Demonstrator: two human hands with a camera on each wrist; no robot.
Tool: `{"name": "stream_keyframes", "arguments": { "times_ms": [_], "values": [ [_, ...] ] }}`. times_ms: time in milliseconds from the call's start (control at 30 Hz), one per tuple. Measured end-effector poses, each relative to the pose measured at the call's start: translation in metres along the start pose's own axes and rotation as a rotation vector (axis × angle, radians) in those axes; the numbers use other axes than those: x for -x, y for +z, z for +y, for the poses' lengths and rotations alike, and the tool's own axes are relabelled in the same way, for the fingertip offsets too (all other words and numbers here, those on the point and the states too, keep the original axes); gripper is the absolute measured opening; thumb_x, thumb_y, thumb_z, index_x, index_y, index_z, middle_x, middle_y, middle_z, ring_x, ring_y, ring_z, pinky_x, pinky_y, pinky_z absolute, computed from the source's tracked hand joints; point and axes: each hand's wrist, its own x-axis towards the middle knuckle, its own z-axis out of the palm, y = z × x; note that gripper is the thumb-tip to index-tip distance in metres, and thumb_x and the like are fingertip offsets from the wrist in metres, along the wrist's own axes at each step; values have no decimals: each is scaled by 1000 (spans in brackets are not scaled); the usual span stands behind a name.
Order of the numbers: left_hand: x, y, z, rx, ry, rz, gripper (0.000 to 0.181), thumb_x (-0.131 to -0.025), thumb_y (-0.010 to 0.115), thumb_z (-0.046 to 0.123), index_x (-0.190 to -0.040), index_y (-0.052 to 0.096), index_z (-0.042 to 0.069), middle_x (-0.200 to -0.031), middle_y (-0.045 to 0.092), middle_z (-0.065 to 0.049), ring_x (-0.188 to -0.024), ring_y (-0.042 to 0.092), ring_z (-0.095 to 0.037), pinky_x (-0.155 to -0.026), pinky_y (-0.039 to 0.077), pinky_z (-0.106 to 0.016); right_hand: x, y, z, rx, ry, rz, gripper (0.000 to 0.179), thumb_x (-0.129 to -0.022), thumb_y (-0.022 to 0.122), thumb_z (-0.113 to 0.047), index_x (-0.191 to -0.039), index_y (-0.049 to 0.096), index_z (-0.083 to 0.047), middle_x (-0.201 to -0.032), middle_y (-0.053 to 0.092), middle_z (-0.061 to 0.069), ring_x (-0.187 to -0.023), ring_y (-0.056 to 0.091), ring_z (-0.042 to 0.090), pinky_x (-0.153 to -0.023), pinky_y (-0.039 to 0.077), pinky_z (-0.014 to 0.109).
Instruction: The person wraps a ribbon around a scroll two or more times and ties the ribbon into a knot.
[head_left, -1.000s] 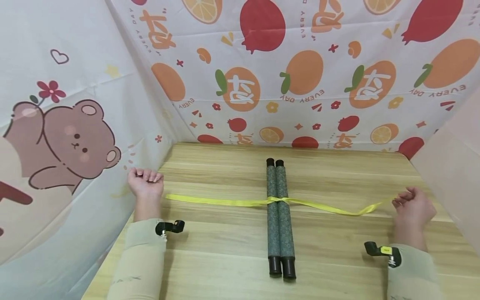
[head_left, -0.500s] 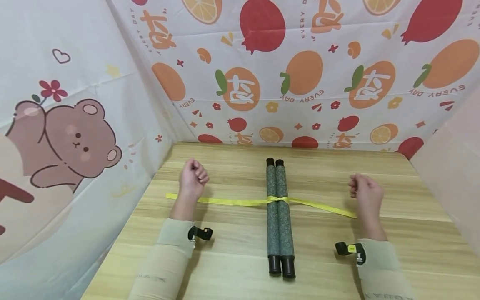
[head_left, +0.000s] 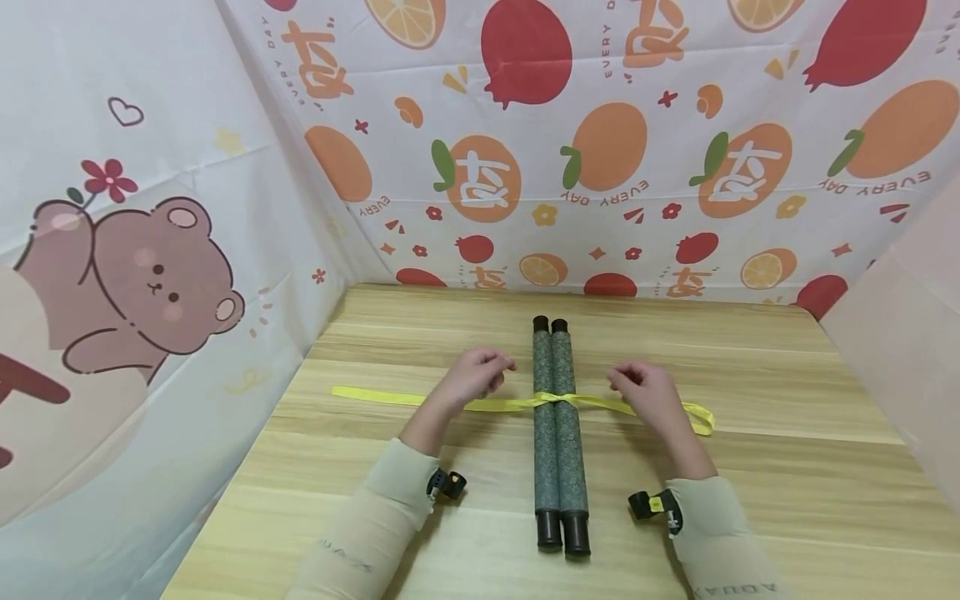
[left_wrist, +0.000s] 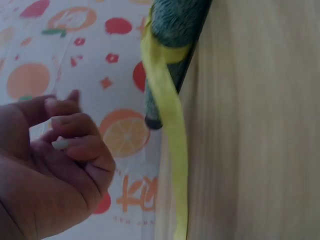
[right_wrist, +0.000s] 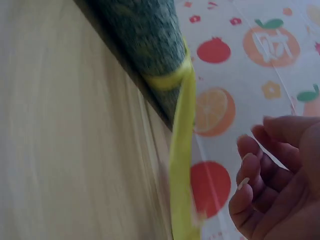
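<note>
Two slim rolls [head_left: 561, 467] lie side by side on the wood-grain table, covered in mottled grey-green with dark end knobs, like a rolled scroll. A yellow ribbon [head_left: 375, 395] is knotted around their middle. One tail runs straight left; the other goes right and folds back in a loop. My left hand [head_left: 468, 379] hovers just left of the rolls, above its tail, fingers loosely curled. To their right is my right hand [head_left: 648, 396], likewise loosely curled over the other tail. Both wrist views show nothing in the fingers of the left hand [left_wrist: 65, 165] or right hand [right_wrist: 285, 175].
Behind the table [head_left: 450, 325] hangs a fruit-print cloth [head_left: 675, 50]. A bear-print cloth [head_left: 277, 225] closes the left side, and a pale cloth [head_left: 915, 317] the right. A small black camera [head_left: 446, 484] is strapped to each sleeve.
Both hands have come inward from the ribbon's outer ends to either side of the rolls. The ribbon's right tail has dropped and folded back; the rolls have stayed put.
</note>
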Motion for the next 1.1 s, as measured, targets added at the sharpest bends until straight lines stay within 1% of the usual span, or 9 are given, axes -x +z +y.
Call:
{"name": "stream_keyframes", "arguments": {
  "times_ms": [100,167,300,367,433,567,800,1000,1100],
  "values": [
    [-3,12,-1,-142,7,-68,34,-103,51,25,-108,67,-3,-64,56,-3,-52,41,-10,-48,35,-24,-2,10,-3,61,-29,-73,27,-97,63,-27,-111,71,-6,-93,70,9,-81,61,23,-64,51,29],
    [-4,19,-2,-235,16,-92,34,-102,53,27,-103,68,-4,-64,58,-3,-52,44,-11,-49,37,-25,-3,17,-4,87,-41,-112,25,-95,65,-22,-113,70,-6,-99,70,10,-81,60,20,-66,51,31],
    [-4,28,-3,-395,5,-97,34,-101,55,32,-95,68,1,-66,63,-7,-55,49,-14,-54,41,-27,-3,25,-4,103,-54,-179,34,-90,71,-14,-121,67,-4,-116,68,15,-92,65,22,-75,53,34],
    [-2,32,-3,-442,-20,-98,34,-100,56,35,-94,69,3,-70,65,-10,-56,49,-15,-55,42,-28,-4,29,-3,93,-49,-213,37,-88,71,-12,-123,66,-4,-120,67,17,-92,65,23,-74,54,34],
    [-1,34,-3,-472,-44,-107,36,-98,58,38,-92,69,5,-75,67,-12,-58,51,-15,-56,43,-29,-4,31,-3,86,-37,-239,36,-88,71,-10,-122,66,-4,-117,67,17,-85,64,22,-69,53,33],
    [0,37,-5,-500,-54,-122,40,-97,59,41,-86,69,4,-75,66,-8,-61,52,-14,-55,43,-28,-4,35,-3,73,-9,-257,30,-88,71,-8,-118,68,-6,-108,67,15,-71,59,17,-60,51,31],
    [2,37,-6,-472,-19,-128,41,-95,63,39,-81,68,1,-67,57,1,-57,47,-13,-51,39,-27,-3,36,-2,58,-5,-248,29,-88,71,-9,-117,69,-6,-90,67,9,-63,56,15,-56,48,29],
    [0,39,-4,-443,18,-74,35,-93,66,40,-73,59,12,-65,51,4,-57,44,-12,-51,36,-27,-3,35,-1,60,-2,-241,28,-87,72,-9,-115,69,-7,-86,66,7,-65,54,15,-56,45,28],
    [-2,42,-2,-411,65,-38,35,-91,68,37,-70,54,12,-62,45,5,-55,40,-11,-51,34,-25,-3,35,-1,55,1,-237,27,-87,72,-9,-114,69,-8,-85,66,7,-65,54,16,-56,45,28]
  ]
}}
